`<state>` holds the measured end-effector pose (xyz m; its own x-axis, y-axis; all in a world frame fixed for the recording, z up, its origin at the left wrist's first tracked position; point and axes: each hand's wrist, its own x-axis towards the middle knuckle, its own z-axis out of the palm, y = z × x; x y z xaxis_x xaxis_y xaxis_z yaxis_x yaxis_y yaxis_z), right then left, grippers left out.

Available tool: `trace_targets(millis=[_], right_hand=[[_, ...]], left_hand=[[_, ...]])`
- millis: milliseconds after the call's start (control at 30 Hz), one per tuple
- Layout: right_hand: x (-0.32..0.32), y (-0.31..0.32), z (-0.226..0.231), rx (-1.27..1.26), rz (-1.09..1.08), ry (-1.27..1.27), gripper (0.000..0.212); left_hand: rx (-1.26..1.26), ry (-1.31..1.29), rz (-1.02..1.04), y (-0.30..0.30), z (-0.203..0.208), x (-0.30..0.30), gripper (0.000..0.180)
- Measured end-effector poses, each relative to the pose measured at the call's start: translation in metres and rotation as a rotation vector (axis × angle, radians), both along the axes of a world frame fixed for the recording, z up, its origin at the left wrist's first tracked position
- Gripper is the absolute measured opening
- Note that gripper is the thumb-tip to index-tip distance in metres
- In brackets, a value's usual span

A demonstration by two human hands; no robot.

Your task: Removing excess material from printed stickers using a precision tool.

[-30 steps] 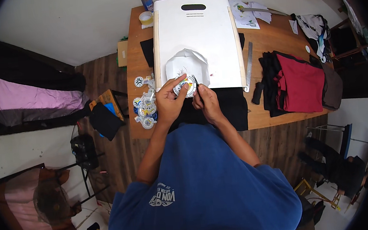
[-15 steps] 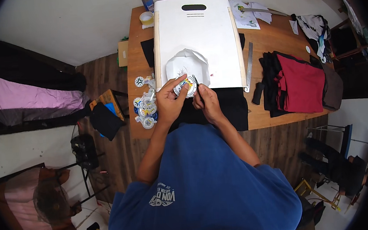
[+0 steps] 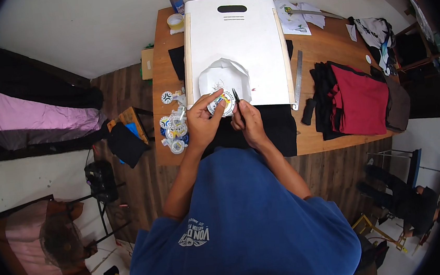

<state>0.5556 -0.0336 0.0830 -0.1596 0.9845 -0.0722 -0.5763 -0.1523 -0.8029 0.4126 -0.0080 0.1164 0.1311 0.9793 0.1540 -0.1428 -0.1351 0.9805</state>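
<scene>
Disc (image 3: 230,105): pinched in your left hand (image 3: 202,122), thumb on its face, at the paper tray's (image 3: 246,77) near side. Probably light, thin, easily creased; best held by the rim. Pointed tool (image 3: 237,97): gripped in your right hand (image 3: 250,121), just beside.

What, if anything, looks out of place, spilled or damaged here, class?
A small reddish mark on the white board, just right of the paper tray, looks odd against the pale surface; whether it is a stain is unclear.
</scene>
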Motion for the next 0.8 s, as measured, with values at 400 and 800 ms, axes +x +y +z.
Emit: trace_targets(millis=[400,800], right_hand=[[-0.0049,-0.0052,-0.0013,0.02,0.021,-0.011,0.035],[-0.0076,-0.0075,0.0005,0.011,0.01,0.009,0.034]], left_hand=[[-0.002,-0.029,-0.006,-0.0034,-0.0009,-0.0034,0.03],[-0.009,-0.02,0.003,-0.0062,-0.0008,-0.0052,0.03]])
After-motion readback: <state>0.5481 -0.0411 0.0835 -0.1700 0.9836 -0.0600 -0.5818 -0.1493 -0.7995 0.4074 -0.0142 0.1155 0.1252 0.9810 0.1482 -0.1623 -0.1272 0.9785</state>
